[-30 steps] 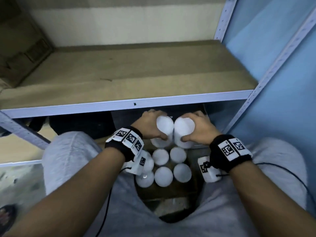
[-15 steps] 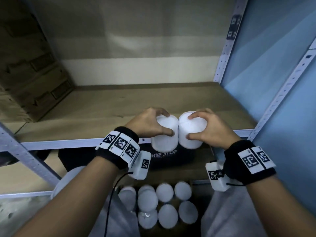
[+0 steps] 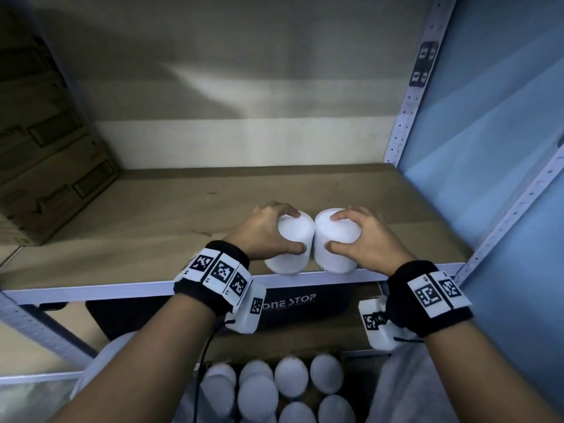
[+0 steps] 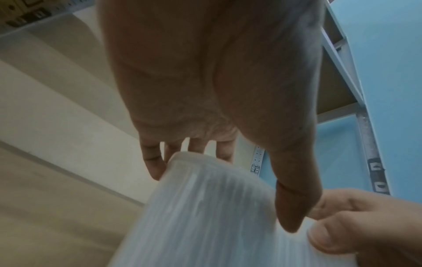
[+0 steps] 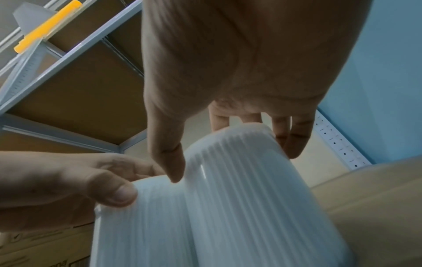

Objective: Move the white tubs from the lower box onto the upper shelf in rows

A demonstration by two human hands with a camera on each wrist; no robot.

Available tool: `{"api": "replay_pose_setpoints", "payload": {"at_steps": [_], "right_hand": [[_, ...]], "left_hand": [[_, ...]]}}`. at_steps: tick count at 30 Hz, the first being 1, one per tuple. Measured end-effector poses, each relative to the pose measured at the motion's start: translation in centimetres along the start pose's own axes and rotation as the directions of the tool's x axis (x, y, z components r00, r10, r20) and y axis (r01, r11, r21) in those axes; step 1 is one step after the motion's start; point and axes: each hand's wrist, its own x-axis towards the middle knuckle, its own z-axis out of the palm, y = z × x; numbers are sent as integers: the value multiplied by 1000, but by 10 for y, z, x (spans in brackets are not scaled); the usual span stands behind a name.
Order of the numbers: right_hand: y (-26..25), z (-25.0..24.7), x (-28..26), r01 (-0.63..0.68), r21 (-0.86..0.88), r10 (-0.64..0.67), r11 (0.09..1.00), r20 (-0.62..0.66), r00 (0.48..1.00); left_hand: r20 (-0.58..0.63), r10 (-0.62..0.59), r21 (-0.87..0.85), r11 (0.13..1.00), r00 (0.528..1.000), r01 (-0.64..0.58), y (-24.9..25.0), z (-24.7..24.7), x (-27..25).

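Observation:
My left hand (image 3: 271, 230) grips a white ribbed tub (image 3: 291, 245) from above, thumb on the near side and fingers over the far rim. My right hand (image 3: 355, 236) grips a second white tub (image 3: 335, 242) the same way. The two tubs touch side by side over the front edge of the upper shelf (image 3: 152, 239). In the left wrist view the tub (image 4: 205, 216) sits between thumb and fingers; in the right wrist view its tub (image 5: 239, 189) does too. Several more white tubs (image 3: 290, 383) stand in the lower box at the bottom.
A brown cardboard box (image 3: 45, 166) fills the shelf's left back corner. The shelf's white metal front rail (image 3: 91, 293) runs across, with perforated uprights (image 3: 406, 99) at the right against a blue wall. A black box lettered ONE STOP (image 3: 290, 303) sits below the shelf.
Both hands have lifted their tubs out of the lower box and up to the front edge of the upper shelf, moving forward over it. The head view has tilted upward.

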Motion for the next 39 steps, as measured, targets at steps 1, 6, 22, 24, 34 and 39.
{"api": "replay_pose_setpoints", "payload": {"at_steps": [1, 6, 22, 24, 34, 39], "right_hand": [[1, 0, 0, 6, -2, -6, 1000, 0, 1000], [-3, 2, -3, 10, -26, -10, 1000, 2, 1000], [-29, -16, -33, 52, -246, -63, 968, -35, 997], [-31, -15, -33, 47, -267, -63, 963, -53, 997], [-25, -13, -8, -13, -224, -7, 975, -90, 996], [-18, -16, 24, -44, -192, 26, 980, -95, 995]], "left_hand": [[4, 3, 2, 1000, 1000, -3, -2, 1, 1], [-5, 30, 28, 999, 1000, -29, -4, 5, 0], [-53, 54, 190, 981, 997, -43, 16, -4, -31], [-74, 60, 179, 983, 995, -46, 16, -2, -30], [-100, 80, 151, 986, 992, -64, 12, 1, -1], [-51, 69, 200, 978, 996, -57, 13, 4, 38]]}}
